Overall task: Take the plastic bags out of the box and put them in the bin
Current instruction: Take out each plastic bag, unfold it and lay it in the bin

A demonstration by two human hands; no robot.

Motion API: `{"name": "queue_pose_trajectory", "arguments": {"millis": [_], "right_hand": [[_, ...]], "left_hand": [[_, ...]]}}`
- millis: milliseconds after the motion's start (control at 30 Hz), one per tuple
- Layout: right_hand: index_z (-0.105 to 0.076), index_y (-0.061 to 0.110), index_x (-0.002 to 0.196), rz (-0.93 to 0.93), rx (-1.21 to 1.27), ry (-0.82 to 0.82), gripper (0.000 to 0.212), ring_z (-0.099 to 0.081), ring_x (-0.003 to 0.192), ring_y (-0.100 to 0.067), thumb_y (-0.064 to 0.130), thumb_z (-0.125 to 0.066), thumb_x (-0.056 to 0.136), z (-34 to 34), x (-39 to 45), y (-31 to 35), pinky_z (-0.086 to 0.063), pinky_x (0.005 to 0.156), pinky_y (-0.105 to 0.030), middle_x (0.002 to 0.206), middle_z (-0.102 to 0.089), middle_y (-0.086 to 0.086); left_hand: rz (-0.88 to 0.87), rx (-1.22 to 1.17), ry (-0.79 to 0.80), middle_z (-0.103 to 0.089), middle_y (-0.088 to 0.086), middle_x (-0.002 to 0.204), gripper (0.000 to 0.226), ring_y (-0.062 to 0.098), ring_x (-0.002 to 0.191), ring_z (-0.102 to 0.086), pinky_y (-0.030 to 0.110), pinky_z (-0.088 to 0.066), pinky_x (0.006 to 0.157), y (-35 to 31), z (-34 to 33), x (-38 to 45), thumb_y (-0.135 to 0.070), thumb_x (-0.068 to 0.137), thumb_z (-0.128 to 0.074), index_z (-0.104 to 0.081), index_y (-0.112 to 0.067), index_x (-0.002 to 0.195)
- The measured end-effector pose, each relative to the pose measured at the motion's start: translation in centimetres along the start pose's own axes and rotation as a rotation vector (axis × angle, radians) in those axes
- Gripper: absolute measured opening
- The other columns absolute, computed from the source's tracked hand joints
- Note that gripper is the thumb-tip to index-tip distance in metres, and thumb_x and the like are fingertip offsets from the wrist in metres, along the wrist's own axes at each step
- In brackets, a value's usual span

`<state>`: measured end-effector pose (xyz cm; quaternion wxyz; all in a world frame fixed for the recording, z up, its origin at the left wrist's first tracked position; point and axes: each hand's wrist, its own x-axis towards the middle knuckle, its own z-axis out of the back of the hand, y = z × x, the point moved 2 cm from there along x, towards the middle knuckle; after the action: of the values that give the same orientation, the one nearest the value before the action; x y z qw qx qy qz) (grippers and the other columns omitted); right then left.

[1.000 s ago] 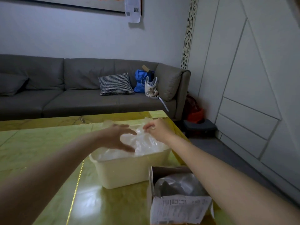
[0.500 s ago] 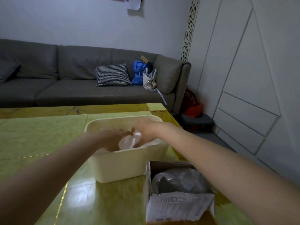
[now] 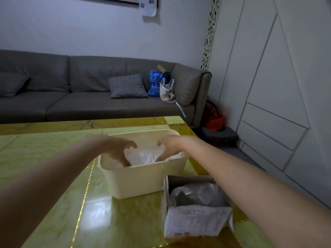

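Head view: left hand [image 3: 119,149], right hand [image 3: 170,145] now spread apart, fingers loosely curled, pressing crumpled clear plastic bags [image 3: 145,156] inside cream bin [image 3: 143,178].

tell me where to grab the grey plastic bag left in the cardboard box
Pinch the crumpled top of the grey plastic bag from above: the cardboard box is open upward, its walls close off the sides, and the bag bulges up to the rim.

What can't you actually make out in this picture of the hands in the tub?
- Head view: how many clear plastic bags lie in the cream plastic bin; its near wall and both hands hide them.
- Fingertips of the left hand and right hand: blurred, partly behind the rim, so their grip is unclear.
- Printed label on the cardboard box: too blurred to read.
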<state>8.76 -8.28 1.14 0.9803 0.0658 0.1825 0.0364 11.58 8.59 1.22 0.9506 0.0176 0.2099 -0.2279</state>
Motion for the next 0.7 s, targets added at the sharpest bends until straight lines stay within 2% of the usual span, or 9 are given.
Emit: {"name": "queue_pose_trajectory", "arguments": {"millis": [100, 167, 233, 333, 433, 500, 600, 667, 700], "right_hand": [[-0.046, 0.008, 0.135, 0.039, 0.05, -0.144, 0.059, -0.05, 0.118, -0.026, 0.039, -0.064, 0.088, 2.0, -3.5, 0.3, -0.043, 0.092, -0.032, 0.135, -0.049, -0.008], [-0.059, 0.002, 0.119, 0.054, 0.086, -0.204, 0.038, -0.061, 0.097, -0.024, 0.029, -0.061, 0.091, 2.8, -5.6, 0.4, -0.049, 0.076, -0.029, 0.116, -0.063, -0.012], [-0.067, -0.003, 0.102, 0.044, 0.078, -0.184, 0.025, -0.063, 0.073, -0.02, 0.018, -0.058, 0.092, 2.7, -8.1, 0.3, -0.052, 0.066, -0.028, 0.092, -0.071, -0.013], [-0.07, -0.005, 0.09, -0.03, 0.009, -0.085, 0.021, -0.056, 0.052, -0.014, 0.012, -0.058, 0.09, 0.8, -11.6, -0.3, -0.048, 0.054, -0.022, 0.066, -0.065, -0.005], [-0.064, -0.001, 0.084, -0.122, -0.097, 0.015, 0.023, -0.051, 0.053, -0.015, 0.021, -0.063, 0.089, -2.0, -13.9, -0.8, -0.043, 0.049, -0.023, 0.066, -0.058, -0.004], [-0.06, 0.004, 0.09, -0.167, -0.157, -0.006, 0.023, -0.047, 0.055, -0.015, 0.026, -0.062, 0.09, -3.7, -14.4, -1.1, -0.038, 0.049, -0.025, 0.067, -0.05, -0.003], [-0.058, 0.004, 0.087, -0.205, -0.15, -0.065, 0.011, -0.044, 0.056, -0.017, 0.014, -0.057, 0.092, -5.3, -14.1, -1.1, -0.035, 0.047, -0.026, 0.069, -0.045, -0.003], [-0.055, 0.005, 0.082, -0.205, -0.129, -0.13, 0.008, -0.047, 0.063, -0.019, 0.005, -0.054, 0.09, -5.7, -13.9, -0.8, -0.037, 0.053, -0.028, 0.071, -0.044, -0.003], [-0.056, 0.005, 0.087, -0.192, -0.112, -0.16, 0.003, -0.049, 0.069, -0.02, 0.004, -0.054, 0.09, -5.6, -13.9, -0.7, -0.039, 0.058, -0.03, 0.073, -0.044, -0.003]], "left_hand": [[-0.067, -0.091, -0.19, -0.043, 0.002, 0.14, 0.063, 0.022, 0.124, -0.046, 0.034, -0.038, 0.103, -1.1, 1.6, -2.3, -0.026, 0.081, -0.068, -0.039, -0.02, 0.137], [-0.151, -0.128, -0.335, -0.054, 0.005, 0.129, 0.042, 0.02, 0.114, -0.054, 0.031, -0.044, 0.098, -2.7, 2.3, -3.3, -0.019, 0.086, -0.063, -0.051, -0.016, 0.126], [-0.238, -0.151, -0.393, -0.061, 0.005, 0.117, 0.029, 0.015, 0.1, -0.058, 0.027, -0.048, 0.09, -5.3, 2.2, -4.5, -0.014, 0.088, -0.059, -0.058, -0.016, 0.117], [-0.349, -0.127, -0.397, -0.065, 0.002, 0.106, 0.022, 0.012, 0.085, -0.055, 0.022, -0.044, 0.077, -9.3, 0.2, -6.3, -0.016, 0.089, -0.058, -0.066, -0.019, 0.11], [-0.389, 0.027, -0.32, -0.066, 0.002, 0.108, 0.025, 0.018, 0.093, -0.06, 0.022, -0.043, 0.076, -12.5, -3.0, -7.1, -0.023, 0.09, -0.054, -0.066, -0.019, 0.111], [-0.368, 0.131, -0.262, -0.066, 0.004, 0.103, 0.027, 0.02, 0.089, -0.061, 0.024, -0.045, 0.073, -13.5, -4.8, -7.0, -0.023, 0.092, -0.049, -0.064, -0.017, 0.114], [-0.316, 0.18, -0.274, -0.064, 0.006, 0.101, 0.029, 0.021, 0.09, -0.061, 0.027, -0.045, 0.072, -13.7, -6.0, -6.1, -0.022, 0.094, -0.045, -0.063, -0.016, 0.115], [-0.276, 0.155, -0.291, -0.063, 0.006, 0.103, 0.028, 0.022, 0.093, -0.061, 0.028, -0.046, 0.075, -13.6, -6.1, -6.0, -0.022, 0.094, -0.045, -0.064, -0.014, 0.114], [-0.263, 0.14, -0.305, -0.063, 0.007, 0.104, 0.028, 0.023, 0.094, -0.061, 0.028, -0.046, 0.076, -13.6, -6.1, -6.0, -0.021, 0.094, -0.045, -0.065, -0.013, 0.113]]}}
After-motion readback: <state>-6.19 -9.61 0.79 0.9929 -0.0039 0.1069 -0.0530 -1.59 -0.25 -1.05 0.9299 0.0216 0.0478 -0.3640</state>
